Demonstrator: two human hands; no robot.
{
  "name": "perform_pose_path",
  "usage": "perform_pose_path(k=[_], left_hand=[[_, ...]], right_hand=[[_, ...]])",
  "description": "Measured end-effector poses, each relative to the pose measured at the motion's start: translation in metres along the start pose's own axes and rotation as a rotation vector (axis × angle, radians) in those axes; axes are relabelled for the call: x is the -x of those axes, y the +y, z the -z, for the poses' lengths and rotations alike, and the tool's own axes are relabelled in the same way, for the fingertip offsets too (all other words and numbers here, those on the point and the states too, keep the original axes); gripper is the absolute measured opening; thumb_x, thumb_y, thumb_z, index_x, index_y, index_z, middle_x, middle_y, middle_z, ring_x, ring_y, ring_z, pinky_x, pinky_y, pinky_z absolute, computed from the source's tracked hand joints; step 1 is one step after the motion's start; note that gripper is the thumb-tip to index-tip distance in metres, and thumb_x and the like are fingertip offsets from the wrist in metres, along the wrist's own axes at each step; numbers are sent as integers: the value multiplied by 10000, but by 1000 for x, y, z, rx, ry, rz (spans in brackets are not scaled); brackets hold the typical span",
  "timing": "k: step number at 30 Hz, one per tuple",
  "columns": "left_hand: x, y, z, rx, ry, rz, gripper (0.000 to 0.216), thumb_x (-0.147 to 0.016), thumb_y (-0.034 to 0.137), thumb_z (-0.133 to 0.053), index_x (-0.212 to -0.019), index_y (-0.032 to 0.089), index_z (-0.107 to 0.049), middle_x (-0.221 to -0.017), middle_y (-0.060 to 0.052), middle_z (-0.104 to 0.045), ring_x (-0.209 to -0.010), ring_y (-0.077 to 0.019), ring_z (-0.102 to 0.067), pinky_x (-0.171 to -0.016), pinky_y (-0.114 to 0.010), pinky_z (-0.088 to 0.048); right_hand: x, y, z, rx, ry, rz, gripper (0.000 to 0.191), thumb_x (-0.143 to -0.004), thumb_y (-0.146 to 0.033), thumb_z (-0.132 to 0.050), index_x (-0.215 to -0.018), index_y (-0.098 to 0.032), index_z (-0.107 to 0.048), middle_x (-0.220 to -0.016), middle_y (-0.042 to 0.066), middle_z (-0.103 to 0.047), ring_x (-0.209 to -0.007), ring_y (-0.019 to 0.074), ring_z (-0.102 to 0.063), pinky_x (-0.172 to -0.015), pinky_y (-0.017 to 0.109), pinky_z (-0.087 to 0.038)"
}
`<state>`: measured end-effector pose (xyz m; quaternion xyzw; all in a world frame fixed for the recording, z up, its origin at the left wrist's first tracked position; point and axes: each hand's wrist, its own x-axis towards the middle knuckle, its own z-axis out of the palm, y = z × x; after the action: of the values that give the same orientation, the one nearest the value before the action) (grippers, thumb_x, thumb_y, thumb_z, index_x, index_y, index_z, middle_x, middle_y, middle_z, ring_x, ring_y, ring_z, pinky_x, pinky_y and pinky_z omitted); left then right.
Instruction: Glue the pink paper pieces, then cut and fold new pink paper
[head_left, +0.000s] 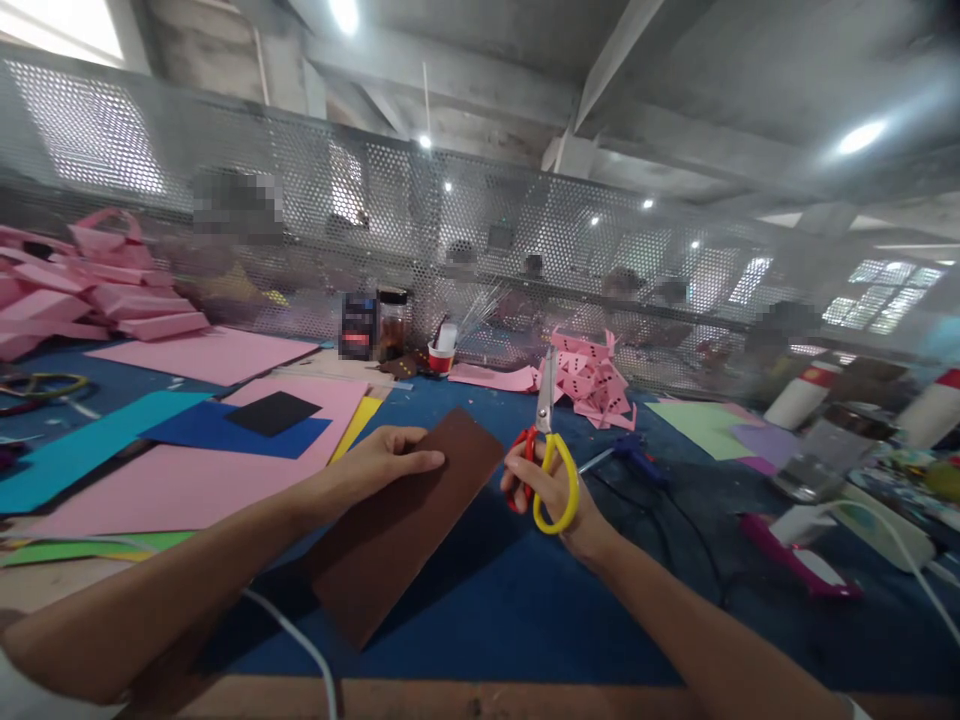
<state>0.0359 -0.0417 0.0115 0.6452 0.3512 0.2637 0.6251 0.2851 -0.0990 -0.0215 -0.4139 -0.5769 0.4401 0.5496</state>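
Note:
My left hand grips a brown rectangular sheet by its upper left edge, thumb on top and fingers behind. The sheet is tilted over the blue table mat. Scissors with one red and one yellow handle are held in my right hand, just right of the sheet's upper corner. Their blades point up, look closed and do not touch the sheet. The fingers behind the handles are partly hidden.
Pink, blue and black sheets lie at left, below a heap of pink strips. Dotted pink pieces are at the back. A blue glue gun with its cord lies at right, near a glass jar. Perforated metal panels stand behind.

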Motion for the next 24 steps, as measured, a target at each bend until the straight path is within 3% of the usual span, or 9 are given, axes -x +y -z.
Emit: perform_pose_path(k=[6, 12, 19, 24], left_hand=[[1, 1, -3, 51, 30, 7, 402, -732, 504, -784, -934, 171, -682, -837, -51, -745, -679, -195, -680, -614, -266, -498], [6, 1, -10, 1, -51, 6, 372, -765, 506, -758, -920, 174, -697, -899, -58, -753, -731, -206, -692, -638, -267, -494], [3, -2, -7, -23, -64, -4, 362, -782, 489, -756, -925, 163, -688, -855, -50, -731, -681, -178, -664, -614, -253, -478], [0, -1, -1, -25, -20, 1, 380, -743, 497, -779, -892, 162, -677, -817, -43, -726, -655, -184, -660, -589, -255, -475]], right_hand=[[1, -5, -3, -41, 36, -13, 290, -836, -442, -680, -871, -165, -602, -703, 9, -692, -412, 75, -550, -433, 194, -395], [1, -6, -3, 24, 30, 15, 268, -863, -426, -660, -816, -169, -600, -610, -27, -626, -414, 72, -534, -464, 201, -397], [0, -4, 0, 50, -25, 34, 234, -852, -396, -640, -799, -171, -601, -642, -5, -660, -424, 88, -558, -470, 216, -417], [-1, -7, 1, 54, 19, -26, 233, -770, -380, -629, -874, -174, -593, -663, 1, -674, -381, 87, -512, -441, 232, -383]])
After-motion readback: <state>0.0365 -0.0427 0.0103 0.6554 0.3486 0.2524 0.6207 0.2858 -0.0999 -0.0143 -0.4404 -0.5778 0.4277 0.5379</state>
